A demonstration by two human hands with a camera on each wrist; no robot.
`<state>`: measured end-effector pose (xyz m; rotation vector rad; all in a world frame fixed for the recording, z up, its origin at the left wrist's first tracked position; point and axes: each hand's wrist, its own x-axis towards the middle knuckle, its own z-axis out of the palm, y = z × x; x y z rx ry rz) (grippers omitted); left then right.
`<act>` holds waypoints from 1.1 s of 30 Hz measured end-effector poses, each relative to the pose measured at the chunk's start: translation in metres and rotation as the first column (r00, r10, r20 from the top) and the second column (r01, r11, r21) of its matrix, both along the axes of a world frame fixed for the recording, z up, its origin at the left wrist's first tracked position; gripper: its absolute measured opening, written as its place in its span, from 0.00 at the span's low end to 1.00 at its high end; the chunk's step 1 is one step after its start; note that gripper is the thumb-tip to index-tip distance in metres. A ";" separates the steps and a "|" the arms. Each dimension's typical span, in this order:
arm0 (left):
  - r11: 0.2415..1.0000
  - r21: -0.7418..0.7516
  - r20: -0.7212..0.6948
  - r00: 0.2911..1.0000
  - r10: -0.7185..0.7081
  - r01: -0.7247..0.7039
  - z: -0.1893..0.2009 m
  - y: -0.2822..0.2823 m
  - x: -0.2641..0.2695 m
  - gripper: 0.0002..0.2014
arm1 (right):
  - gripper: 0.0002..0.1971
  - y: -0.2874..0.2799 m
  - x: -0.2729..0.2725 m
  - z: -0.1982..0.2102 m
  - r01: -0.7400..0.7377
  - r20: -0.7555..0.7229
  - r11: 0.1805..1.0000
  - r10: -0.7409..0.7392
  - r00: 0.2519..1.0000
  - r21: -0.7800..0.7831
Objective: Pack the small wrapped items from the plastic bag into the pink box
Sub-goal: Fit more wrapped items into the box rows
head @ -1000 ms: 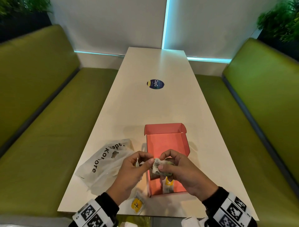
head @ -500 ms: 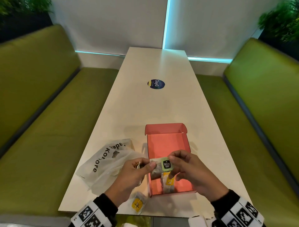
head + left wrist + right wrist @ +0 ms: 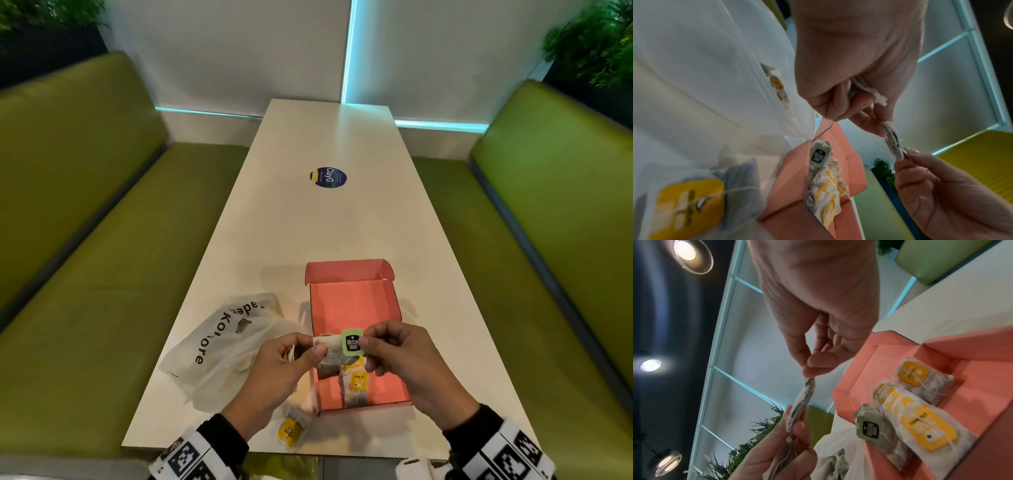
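a second ago the wrapped tea bag (image 3: 337,349) was bunched between both hands; now it is stretched flat over the pink box (image 3: 352,308), its green tag facing up. the left hand (image 3: 284,370) has its grip pinched on one end and also keeps another small item tucked in its palm; the right hand (image 3: 407,359) has its grip pinched on the tag end. i judge it is straightened for laying inside, beside the yellow-tagged bags (image 3: 918,426) already in the box. left of the box lies the plastic bag (image 3: 219,342), with more inside; one yellow-tagged bag (image 3: 290,432) sits near the box's front left corner. the white desk (image 3: 329,226) runs beyond the box to a pale wall, green benches (image 3: 102,260) either side.
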<state>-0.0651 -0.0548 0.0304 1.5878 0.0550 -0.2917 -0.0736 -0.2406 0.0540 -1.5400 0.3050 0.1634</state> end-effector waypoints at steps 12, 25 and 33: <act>0.994 -0.085 -0.088 0.995 0.055 -0.063 0.001 0.001 -0.001 0.08 | 0.08 0.003 -0.004 0.005 -0.030 0.018 0.998 0.031 0.999 -0.046; 0.994 -0.091 -0.108 0.992 0.059 -0.069 0.003 -0.007 -0.005 0.02 | 0.04 0.015 -0.011 -0.004 0.026 -0.054 1.000 -0.026 0.998 0.007; 0.995 -0.089 -0.109 0.994 0.028 -0.038 0.005 -0.005 -0.006 0.03 | 0.09 0.014 -0.011 -0.006 0.027 -0.014 0.999 -0.028 1.000 -0.043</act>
